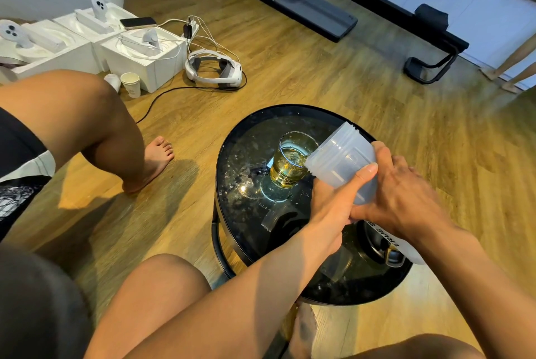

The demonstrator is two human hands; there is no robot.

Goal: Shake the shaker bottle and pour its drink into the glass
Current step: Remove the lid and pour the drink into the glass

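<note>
A clear glass (pixel 290 168) stands on the round black glass table (pixel 240 213), about half full of yellow drink. The translucent shaker bottle (pixel 340 160) has no lid and is tilted left. Its threaded mouth rests at the glass's right rim, and it looks nearly empty. My left hand (pixel 333 202) grips the bottle from below, thumb across its side. My right hand (pixel 401 199) holds its base end from the right. A white object printed "TRUE" (pixel 403 245) lies on the table beside a black round part (pixel 377 239), partly hidden under my right forearm.
Water drops spot the tabletop. Another person's bare leg and foot (pixel 150 161) stand left of the table. On the wooden floor behind are white boxes with controllers (pixel 139 51), a headset (pixel 214 68), a paper cup (pixel 131 84), cables, and a black exercise machine (pixel 319 13).
</note>
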